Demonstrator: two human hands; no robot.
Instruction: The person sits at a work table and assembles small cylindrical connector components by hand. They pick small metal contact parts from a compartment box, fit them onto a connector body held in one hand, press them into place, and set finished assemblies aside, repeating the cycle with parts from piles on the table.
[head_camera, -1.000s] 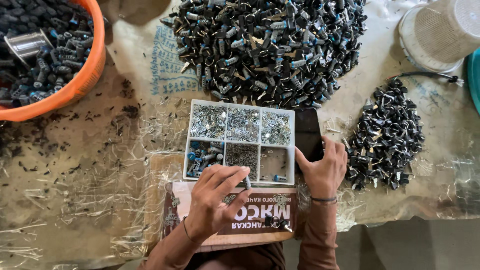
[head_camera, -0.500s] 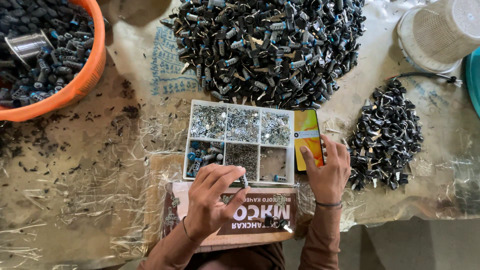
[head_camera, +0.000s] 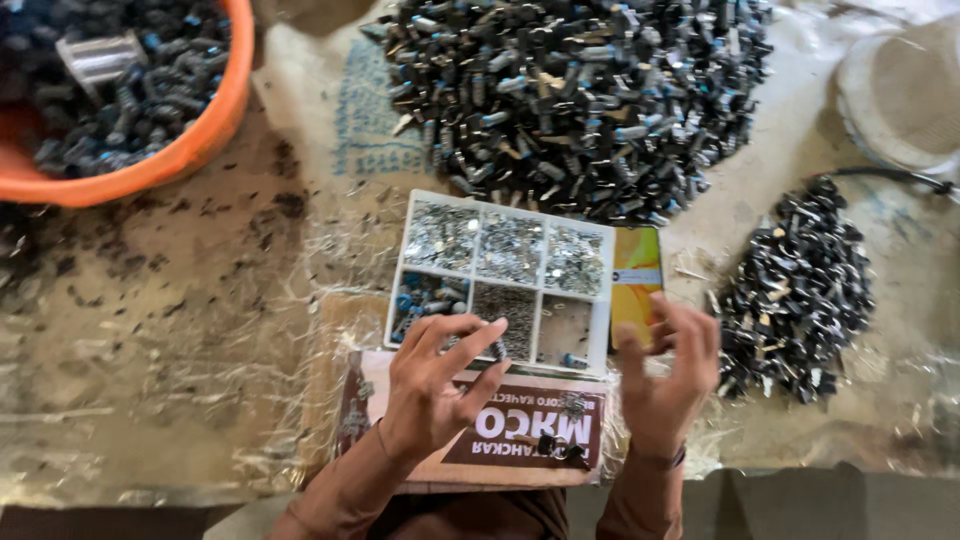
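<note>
The worktop (head_camera: 180, 330) is covered with crinkled clear plastic sheet over a brown, stained surface, littered with dark crumbs and bits. No walls or room show; the camera looks straight down.

The left hand (head_camera: 435, 385) hovers over the near edge of a white tray (head_camera: 497, 282) with six compartments, fingers bent and pinching what looks like a small dark part at the tips; it is too small to tell for sure. The tray's far three cells hold shiny metal bits, the near ones blue-tipped parts, fine grey bits and a few loose pieces. The right hand (head_camera: 665, 375) is spread and slack, holding nothing, above a phone (head_camera: 636, 280) with a lit yellow screen lying just beside the tray's right side.

Under both wrists sits a brown printed cardboard box (head_camera: 520, 430) with a few small parts on it. A big heap (head_camera: 580, 90) lies beyond the tray, a smaller black pile (head_camera: 795, 290) to the right, an orange tub (head_camera: 130, 95) of parts far left, and a pale mesh basket (head_camera: 905, 90) far right.
</note>
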